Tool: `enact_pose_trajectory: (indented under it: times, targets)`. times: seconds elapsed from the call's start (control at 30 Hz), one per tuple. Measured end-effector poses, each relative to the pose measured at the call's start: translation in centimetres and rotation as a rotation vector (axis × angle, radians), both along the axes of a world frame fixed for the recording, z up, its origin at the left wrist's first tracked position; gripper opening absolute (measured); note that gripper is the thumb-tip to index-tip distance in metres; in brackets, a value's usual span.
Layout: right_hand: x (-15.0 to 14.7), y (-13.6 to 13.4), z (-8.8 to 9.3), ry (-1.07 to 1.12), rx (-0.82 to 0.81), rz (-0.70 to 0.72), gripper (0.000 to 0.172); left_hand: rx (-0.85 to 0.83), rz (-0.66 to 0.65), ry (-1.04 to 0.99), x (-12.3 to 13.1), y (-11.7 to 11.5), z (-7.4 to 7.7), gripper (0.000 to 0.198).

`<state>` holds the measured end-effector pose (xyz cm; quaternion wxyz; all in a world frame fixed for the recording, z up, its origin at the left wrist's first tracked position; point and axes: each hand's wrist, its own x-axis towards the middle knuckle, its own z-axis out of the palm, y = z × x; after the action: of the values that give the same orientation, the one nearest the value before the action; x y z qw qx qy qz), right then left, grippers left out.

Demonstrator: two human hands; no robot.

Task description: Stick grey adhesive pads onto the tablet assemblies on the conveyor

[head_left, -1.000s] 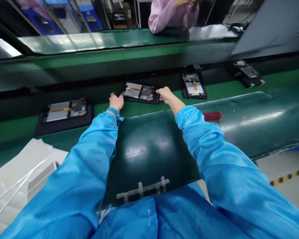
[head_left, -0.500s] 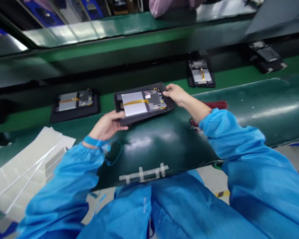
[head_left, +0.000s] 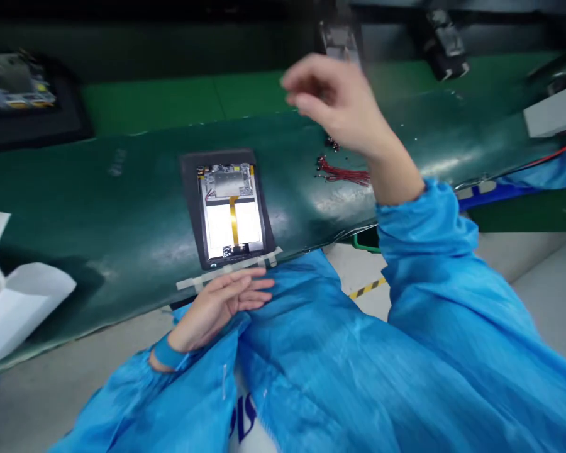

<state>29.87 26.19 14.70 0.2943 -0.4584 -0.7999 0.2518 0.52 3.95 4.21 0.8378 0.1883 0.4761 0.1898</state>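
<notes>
A tablet-sized electronic device with an exposed circuit board, a silver panel and an amber flex strip lies in a black tray (head_left: pixel 227 211) on the dark green mat (head_left: pixel 99 189). The tray stands lengthwise, its near end by strips of white tape (head_left: pixel 226 272). My left hand (head_left: pixel 219 303) rests just in front of that tape, fingers apart and empty. My right hand (head_left: pixel 334 104) is raised, blurred, over the mat's far part, holding nothing visible. Below it lies a small bundle of thin red wires (head_left: pixel 343 173).
Beyond the mat runs a green conveyor belt (head_left: pixel 155 104) carrying another device in a black tray (head_left: pixel 19 88) at upper left, with more trays at the top edge. White sheets (head_left: pixel 21 308) lie at left. A white box (head_left: pixel 556 113) sits at right.
The tray has gone from the belt onto the mat and now lies lengthwise. Both my hands have let go of it. My right hand has risen and the view has tilted downward.
</notes>
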Motion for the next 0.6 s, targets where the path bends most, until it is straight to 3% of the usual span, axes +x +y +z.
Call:
enact_pose_trajectory:
  times: [0.07, 0.13, 0.23, 0.3, 0.47, 0.6]
  targets:
    - [4.6, -2.7, -1.8, -0.177, -0.006, -0.162, 0.022, 0.153, -0.093, 0.075, -1.1, 0.3, 1.0, 0.045]
    - [7.4, -4.7, -5.3, -0.335, -0.038, -0.252, 0.024, 0.329, -0.033, 0.211, -1.8, 0.8, 1.9, 0.037]
    - [8.2, -6.0, -10.2, -0.521, 0.029, -0.316, 0.035, 0.457, 0.159, 0.367, -1.8, 1.8, 2.9, 0.019]
    - [7.8, -5.7, -11.9, -0.584, 0.064, -0.267, 0.036, 0.498, 0.199, 0.398, -1.5, 2.1, 3.3, 0.014]
    - [6.9, -4.0, -12.2, -0.541, 0.079, -0.167, 0.039, 0.595, 0.139, 0.475, -0.4, 2.5, 3.2, 0.017]
    - [3.8, -4.0, -11.5, -0.411, 0.207, -0.017, 0.036, 0.778, 0.051, 0.594, 2.4, 5.3, 2.0, 0.025]
